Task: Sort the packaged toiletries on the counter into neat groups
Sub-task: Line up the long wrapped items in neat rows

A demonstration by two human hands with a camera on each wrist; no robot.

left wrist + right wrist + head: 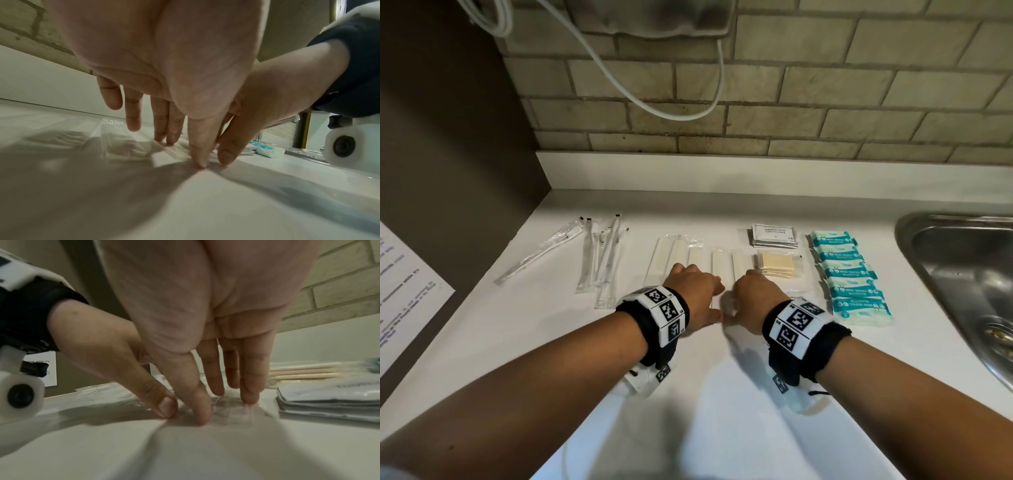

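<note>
Several long white packets in clear wrap point(719, 263) lie side by side mid-counter. My left hand point(695, 294) and right hand point(753, 294) rest palm down on their near ends, thumbs almost touching. In the left wrist view the left hand point(180, 146) has straight fingers, tips touching the wrappers. The right hand point(216, 394) also presses with straight fingers on clear wrap. Wrapped toothbrushes point(602, 260) lie to the left, one point(541, 253) set apart at an angle. Shampoo sachets point(774, 234), a pack of wooden sticks point(777, 263), toothpaste sachets point(796, 294) and teal wipe packs point(849, 274) lie to the right.
A steel sink point(962, 267) is set into the counter at the right. A printed sheet point(404, 294) hangs on the dark wall at left. A white cable point(671, 113) loops down the brick wall behind. Bare white counter point(722, 394) lies under my forearms.
</note>
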